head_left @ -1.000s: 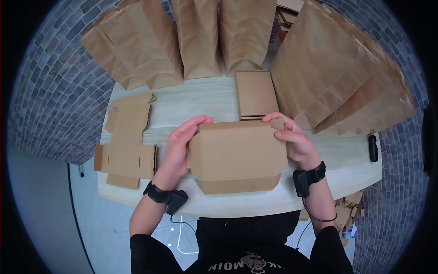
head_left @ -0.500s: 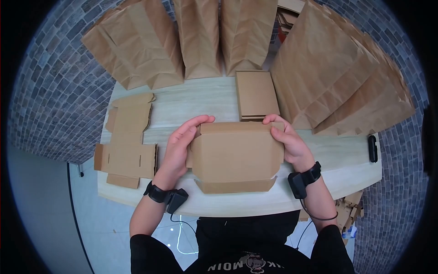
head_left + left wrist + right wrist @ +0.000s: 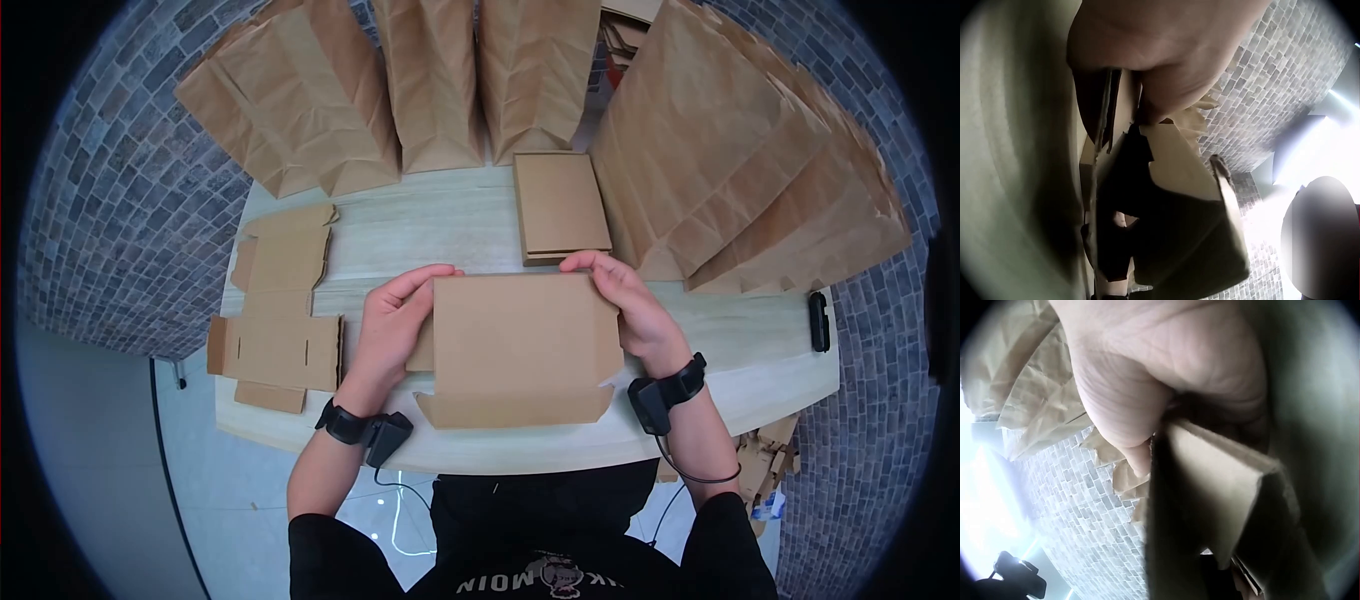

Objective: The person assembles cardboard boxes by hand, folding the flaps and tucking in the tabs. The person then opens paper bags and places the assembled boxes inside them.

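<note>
A brown cardboard box, partly folded, lies before me with its lid panel uppermost in the head view. My left hand grips its far left corner, the thumb toward me and the fingers reaching round the back. On the far right corner my right hand holds in the same way. The lid's front flap hangs at the near side. In the left wrist view the lid stands raised over a dark gap. A side wall runs out from under my fingers in the right wrist view.
A closed cardboard box stands behind the hands. On the left lies an unfolded box blank. Several tall paper bags line the back, with larger paper bags at right. A small black object rests by the right edge.
The lid panel has tilted down, and its front flap now spreads wider at the near side. My right hand has shifted slightly left, still holding the corner. The left hand stays nearly in place.
</note>
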`<state>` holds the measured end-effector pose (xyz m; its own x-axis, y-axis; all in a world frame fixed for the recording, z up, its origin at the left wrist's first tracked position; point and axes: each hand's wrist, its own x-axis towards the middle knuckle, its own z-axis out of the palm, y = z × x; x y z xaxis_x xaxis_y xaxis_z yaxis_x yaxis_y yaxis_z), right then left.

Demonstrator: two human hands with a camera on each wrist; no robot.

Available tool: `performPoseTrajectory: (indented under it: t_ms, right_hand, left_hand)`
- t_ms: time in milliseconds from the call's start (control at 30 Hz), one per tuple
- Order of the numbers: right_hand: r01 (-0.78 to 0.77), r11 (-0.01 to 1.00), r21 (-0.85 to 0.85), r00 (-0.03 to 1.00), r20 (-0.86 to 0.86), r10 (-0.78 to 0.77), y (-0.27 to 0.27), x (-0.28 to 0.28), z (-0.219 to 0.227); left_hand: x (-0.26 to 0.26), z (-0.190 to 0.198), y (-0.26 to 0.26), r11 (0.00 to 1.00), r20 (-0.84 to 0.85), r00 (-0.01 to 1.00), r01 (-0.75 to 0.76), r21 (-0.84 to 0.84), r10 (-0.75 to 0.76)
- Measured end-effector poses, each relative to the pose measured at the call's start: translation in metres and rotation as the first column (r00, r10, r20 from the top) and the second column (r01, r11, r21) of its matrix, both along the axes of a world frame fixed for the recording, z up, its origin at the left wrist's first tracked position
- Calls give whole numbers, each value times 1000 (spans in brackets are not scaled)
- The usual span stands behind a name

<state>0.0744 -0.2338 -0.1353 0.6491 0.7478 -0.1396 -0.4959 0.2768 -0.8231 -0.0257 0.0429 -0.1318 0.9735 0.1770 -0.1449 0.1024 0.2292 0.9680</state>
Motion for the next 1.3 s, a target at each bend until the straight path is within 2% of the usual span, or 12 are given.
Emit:
performPoseTrajectory:
  t_ms: [200, 267, 333, 500, 700, 900, 1033, 1100, 1133, 1200, 1267, 1300]
  right_hand:
    - [8, 998, 58, 1000, -19, -7, 1, -3, 11]
    - [23, 1000, 8, 996, 89, -24, 3, -4, 7]
    - [16, 1000, 3, 995, 98, -16, 4, -6, 9]
    - [-3, 1000, -16, 993, 117, 5, -2, -5, 12]
    - [-39, 999, 22, 994, 106, 36, -6, -4, 12]
    - [-89, 995, 35, 984, 160, 82, -5, -4, 9]
    - [-26, 995, -93, 976, 211, 46, 2, -7, 11]
    - [9, 991, -133, 975, 222, 21, 6, -8, 9]
    - [35, 984, -176, 982, 190, -1, 8, -9, 6]
    - [58, 974, -218, 987, 156, -24, 13, -13, 4]
    - [220, 949, -225, 946, 288, -151, 21, -19, 2]
    - [220, 950, -222, 946, 287, -152, 24, -22, 1]
  left_hand:
    - [0, -3, -3, 993, -17, 995, -96, 72, 98]
    - [0, -4, -4, 992, -28, 994, -104, 77, 106]
    - [0, -4, -4, 990, -38, 993, -112, 81, 116]
    - [0, -1, 0, 994, -134, 985, -110, -3, 108]
    - [-1, -4, 4, 994, -130, 990, -67, -92, 55]
    - [-4, 1, 5, 997, -138, 990, -5, -73, -5]
    - [-3, -4, 7, 996, -106, 994, 19, -84, -28]
    - [-2, -1, 2, 998, -142, 989, -39, 44, 45]
    - [-2, -3, -1, 998, -143, 989, -39, 46, 45]
    - [-3, -8, -6, 980, 5, 996, -86, 180, 87]
    - [-5, -6, -8, 977, 15, 998, -69, 203, 67]
    - [-5, -5, -8, 974, 28, 999, -51, 222, 46]
